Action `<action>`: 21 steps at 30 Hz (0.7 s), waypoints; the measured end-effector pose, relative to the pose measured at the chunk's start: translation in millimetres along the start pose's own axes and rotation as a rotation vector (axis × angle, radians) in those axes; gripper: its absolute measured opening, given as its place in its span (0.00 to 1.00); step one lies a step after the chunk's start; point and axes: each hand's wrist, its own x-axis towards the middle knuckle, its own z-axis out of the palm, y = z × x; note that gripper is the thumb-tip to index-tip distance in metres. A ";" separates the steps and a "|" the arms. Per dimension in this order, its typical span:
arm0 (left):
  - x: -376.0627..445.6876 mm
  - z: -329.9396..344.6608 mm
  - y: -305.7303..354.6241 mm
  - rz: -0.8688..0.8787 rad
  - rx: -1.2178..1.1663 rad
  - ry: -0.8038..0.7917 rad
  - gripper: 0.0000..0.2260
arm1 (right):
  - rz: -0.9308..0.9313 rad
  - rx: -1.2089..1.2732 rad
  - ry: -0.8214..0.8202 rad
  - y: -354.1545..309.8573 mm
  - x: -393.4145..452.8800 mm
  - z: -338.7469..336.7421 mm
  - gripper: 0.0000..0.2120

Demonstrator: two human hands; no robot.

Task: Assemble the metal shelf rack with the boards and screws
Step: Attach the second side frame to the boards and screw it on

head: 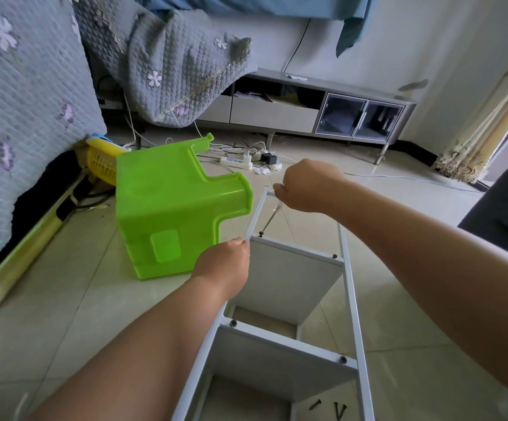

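Head view, looking down on a metal rack frame lying on the tiled floor, long axis running away from the wearer. Two boards already fixed between its rails, dark screw heads at their corners. Right hand closed round the handle of a screwdriver, shaft slanting down and toward the wearer, tip at a screw in the near-left corner of the farther board. Left hand pinching the left rail just beside that screw, steadying it. Screw thus below and nearer than the right grip, along the tool's own line; the left hand closest to it. Probably mid-drive, judging by the tip's seat. Loose screws on the floor by the near end. Green plastic stool tipped over to the left, close by the rail.
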 end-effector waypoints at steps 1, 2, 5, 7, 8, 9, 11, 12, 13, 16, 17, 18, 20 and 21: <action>-0.1 -0.1 0.1 0.001 0.001 0.003 0.17 | -0.021 0.005 0.001 -0.8 0.0 2.7 0.19; -0.3 0.0 0.1 0.005 0.003 0.006 0.17 | -0.065 0.028 -0.009 -2.2 -0.4 5.1 0.18; 0.5 -0.9 -0.1 0.019 0.010 0.015 0.19 | -0.180 0.193 -0.078 -6.3 -4.1 5.5 0.12; 0.5 -1.6 -0.3 0.020 0.008 0.021 0.19 | -0.185 0.250 -0.134 -7.0 -5.2 0.8 0.11; 0.0 -2.0 0.1 0.019 0.005 0.020 0.19 | -0.179 0.250 -0.143 -6.8 -5.8 -1.2 0.11; -0.4 -2.3 0.4 0.019 0.007 0.017 0.19 | -0.179 0.229 -0.133 -5.8 -6.2 -2.4 0.11; -0.9 -2.1 0.8 0.015 0.020 0.011 0.19 | -0.204 0.096 -0.062 -3.4 -5.2 -3.2 0.11; -0.5 -1.6 0.8 0.013 0.026 0.011 0.19 | -0.215 0.014 -0.031 -2.7 -3.9 -2.2 0.14; -0.1 -0.9 0.7 0.011 0.031 0.013 0.18 | -0.207 -0.042 -0.023 -3.2 -2.7 -1.1 0.17; 1.1 -0.6 1.3 0.007 0.042 0.014 0.17 | -0.114 -0.081 -0.009 -6.1 -0.3 -0.8 0.25; 1.1 -0.8 1.6 0.008 0.041 0.012 0.17 | -0.097 -0.070 0.001 -5.5 0.8 0.0 0.25; 1.0 -1.2 1.8 0.009 0.039 0.012 0.17 | -0.098 -0.031 -0.006 -4.7 1.7 0.6 0.22; 0.7 -2.5 1.9 0.013 0.027 0.016 0.18 | -0.149 0.126 -0.059 -5.5 0.2 1.4 0.12; 0.2 -2.8 1.8 0.013 0.019 0.016 0.18 | -0.188 0.179 -0.087 -6.8 -1.8 0.9 0.06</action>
